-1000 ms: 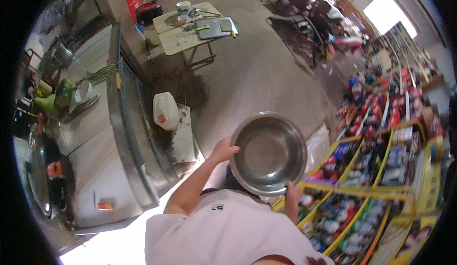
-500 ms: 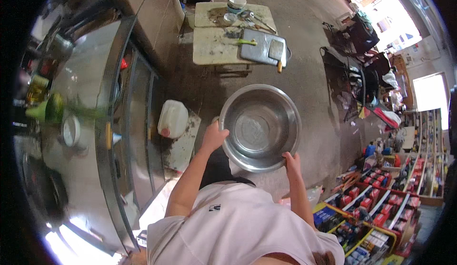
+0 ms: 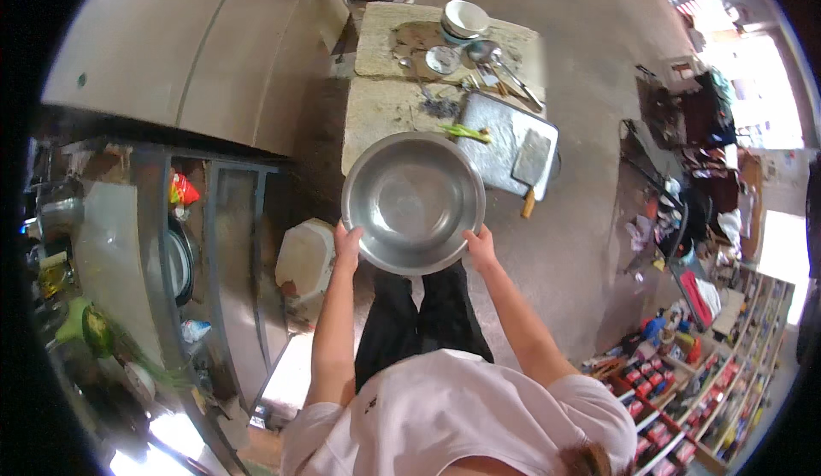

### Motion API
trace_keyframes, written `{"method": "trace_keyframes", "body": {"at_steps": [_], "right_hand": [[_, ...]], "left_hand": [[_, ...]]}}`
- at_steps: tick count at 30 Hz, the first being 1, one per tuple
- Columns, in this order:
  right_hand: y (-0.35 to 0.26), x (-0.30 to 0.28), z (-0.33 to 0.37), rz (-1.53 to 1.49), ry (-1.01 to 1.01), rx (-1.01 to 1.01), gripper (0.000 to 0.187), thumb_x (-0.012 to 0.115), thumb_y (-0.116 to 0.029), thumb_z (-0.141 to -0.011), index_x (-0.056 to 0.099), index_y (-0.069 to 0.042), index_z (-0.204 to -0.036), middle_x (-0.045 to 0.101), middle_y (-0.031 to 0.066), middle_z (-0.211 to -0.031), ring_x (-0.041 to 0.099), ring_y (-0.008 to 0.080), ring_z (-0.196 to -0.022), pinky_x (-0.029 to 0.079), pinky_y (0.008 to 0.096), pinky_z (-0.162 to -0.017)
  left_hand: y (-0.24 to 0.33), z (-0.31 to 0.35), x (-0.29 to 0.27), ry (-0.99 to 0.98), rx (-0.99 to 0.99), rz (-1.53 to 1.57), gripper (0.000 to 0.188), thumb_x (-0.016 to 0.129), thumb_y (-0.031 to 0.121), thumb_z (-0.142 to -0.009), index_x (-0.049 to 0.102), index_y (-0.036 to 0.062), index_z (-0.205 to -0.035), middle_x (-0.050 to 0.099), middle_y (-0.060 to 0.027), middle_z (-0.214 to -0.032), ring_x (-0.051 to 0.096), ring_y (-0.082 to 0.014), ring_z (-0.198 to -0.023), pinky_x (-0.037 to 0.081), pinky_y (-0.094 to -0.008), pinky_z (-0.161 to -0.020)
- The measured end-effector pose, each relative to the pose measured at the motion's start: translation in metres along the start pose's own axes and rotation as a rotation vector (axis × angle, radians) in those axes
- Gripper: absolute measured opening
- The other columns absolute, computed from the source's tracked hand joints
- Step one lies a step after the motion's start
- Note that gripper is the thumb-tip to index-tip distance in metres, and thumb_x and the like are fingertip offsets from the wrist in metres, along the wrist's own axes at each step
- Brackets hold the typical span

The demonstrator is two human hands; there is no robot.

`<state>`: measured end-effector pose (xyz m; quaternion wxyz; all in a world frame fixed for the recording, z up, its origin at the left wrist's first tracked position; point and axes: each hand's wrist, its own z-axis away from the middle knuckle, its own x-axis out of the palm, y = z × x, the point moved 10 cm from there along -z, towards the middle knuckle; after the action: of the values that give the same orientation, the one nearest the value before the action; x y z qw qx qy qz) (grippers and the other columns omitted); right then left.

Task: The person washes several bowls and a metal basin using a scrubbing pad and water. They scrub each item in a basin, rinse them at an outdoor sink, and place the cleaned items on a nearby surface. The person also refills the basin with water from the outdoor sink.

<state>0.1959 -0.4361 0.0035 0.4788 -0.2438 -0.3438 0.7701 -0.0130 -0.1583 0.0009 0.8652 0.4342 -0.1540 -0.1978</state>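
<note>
Between my two hands is a wide stainless steel basin [image 3: 414, 205], its inside facing up with nothing seen in it. My left hand [image 3: 347, 243] grips the rim at the near left, thumb over the edge. At the near right my right hand [image 3: 479, 243] holds the rim the same way. Just past the basin stands a worn low table [image 3: 376, 104], part of its near edge hidden by the basin. A grey cutting board [image 3: 496, 155] lies on it, with a wooden-handled cleaver [image 3: 532, 161] and some green stalks [image 3: 466, 132].
White bowls [image 3: 467, 18], a small clear dish [image 3: 442, 60] and a metal ladle [image 3: 486, 52] sit at the table's far side. A whitish plastic jug [image 3: 306, 258] is on the floor at left, beside a cabinet [image 3: 235, 245]. Goods shelves [image 3: 684, 390] line the right.
I have come closer to the low table. The basin, held in both hands throughout, has moved left in view and now overlaps the table's near edge.
</note>
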Motion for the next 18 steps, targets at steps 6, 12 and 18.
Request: {"method": "trace_keyframes", "body": {"at_steps": [6,12,18], "right_hand": [[-0.015,0.039,-0.145,0.144,-0.159,0.068,0.026,0.053,-0.005,-0.077,0.057,0.003,-0.103,0.061,0.0068,-0.09,0.056,0.0139,-0.083,0.045,0.0287,-0.074],[-0.041,0.077,-0.224,0.315,-0.307,0.143,0.022,0.059,-0.007,-0.078,0.058,0.002,-0.098,0.062,0.0059,-0.082,0.056,0.0117,-0.073,0.046,0.0291,-0.065],[-0.08,0.079,-0.296,0.485,-0.51,-0.016,0.031,0.063,-0.019,-0.081,0.058,-0.003,-0.107,0.062,0.0066,-0.079,0.056,0.0102,-0.07,0.046,0.0286,-0.063]], "left_hand": [[-0.038,-0.084,0.012,0.25,-0.093,0.126,0.037,0.052,-0.003,-0.067,0.053,0.0016,-0.104,0.057,-0.0047,-0.091,0.054,-0.0164,-0.081,0.044,-0.0301,-0.07],[-0.076,-0.121,0.009,0.481,-0.242,0.294,0.04,0.057,-0.001,-0.065,0.053,0.0042,-0.104,0.056,-0.0055,-0.093,0.054,-0.0199,-0.084,0.045,-0.035,-0.073],[-0.078,-0.125,0.022,0.638,-0.175,0.379,0.042,0.056,0.001,-0.064,0.051,0.0035,-0.105,0.053,-0.0064,-0.093,0.053,-0.0202,-0.085,0.044,-0.0346,-0.074]]}}
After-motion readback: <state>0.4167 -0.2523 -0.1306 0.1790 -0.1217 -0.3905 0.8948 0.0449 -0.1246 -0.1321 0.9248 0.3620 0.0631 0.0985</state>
